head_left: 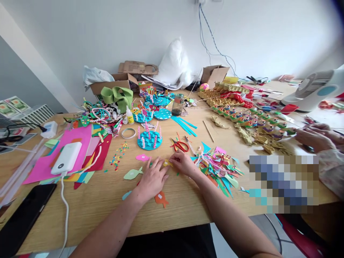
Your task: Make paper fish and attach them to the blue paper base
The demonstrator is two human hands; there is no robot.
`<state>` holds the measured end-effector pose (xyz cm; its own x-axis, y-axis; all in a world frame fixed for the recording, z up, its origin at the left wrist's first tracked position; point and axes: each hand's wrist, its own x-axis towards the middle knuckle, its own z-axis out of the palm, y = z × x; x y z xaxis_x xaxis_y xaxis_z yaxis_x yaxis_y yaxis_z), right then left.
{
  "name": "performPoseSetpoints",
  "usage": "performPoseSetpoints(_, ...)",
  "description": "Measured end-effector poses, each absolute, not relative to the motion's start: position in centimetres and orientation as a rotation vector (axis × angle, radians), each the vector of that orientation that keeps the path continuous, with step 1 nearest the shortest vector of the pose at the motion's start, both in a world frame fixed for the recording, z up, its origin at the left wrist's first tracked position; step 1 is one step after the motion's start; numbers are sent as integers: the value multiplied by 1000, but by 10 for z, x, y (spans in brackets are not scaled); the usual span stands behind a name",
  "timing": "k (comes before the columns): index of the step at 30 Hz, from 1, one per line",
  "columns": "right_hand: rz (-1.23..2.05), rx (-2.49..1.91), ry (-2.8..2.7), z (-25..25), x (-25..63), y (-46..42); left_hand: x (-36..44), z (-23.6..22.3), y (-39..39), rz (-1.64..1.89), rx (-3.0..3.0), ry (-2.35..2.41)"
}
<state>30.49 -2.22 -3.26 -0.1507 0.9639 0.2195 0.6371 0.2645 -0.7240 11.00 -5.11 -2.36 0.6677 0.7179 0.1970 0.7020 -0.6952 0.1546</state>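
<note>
Two forearms (110,224) lie nearest; the left hand (152,176) has its fingers spread, the right hand (183,163) pinches yellow paper (166,163). A careless tug could tear it.

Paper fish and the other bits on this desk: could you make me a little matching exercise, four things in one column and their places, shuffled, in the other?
Things
1. yellow paper fish
2. light green paper fish
3. orange paper fish
4. white power bank

Places
A. lying between the person's forearms
B. resting on a bright pink sheet
C. touched by the right hand
D. just left of the left hand

Right pairs: 1-C, 2-D, 3-A, 4-B
</note>
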Motion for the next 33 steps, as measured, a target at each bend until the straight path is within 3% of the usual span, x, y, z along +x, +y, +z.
performPoseSetpoints(6,809,-1453,-1899,-33,310,-20,107,-21,-51,365,2817,1174)
performPoseSetpoints(18,635,-1426,-1992,-31,309,-22,109,-23,-53,341,2806,1204)
performPoseSetpoints(33,831,-1478,-1907,-29,310,-22,109,-25,-53,335,2833,1201)
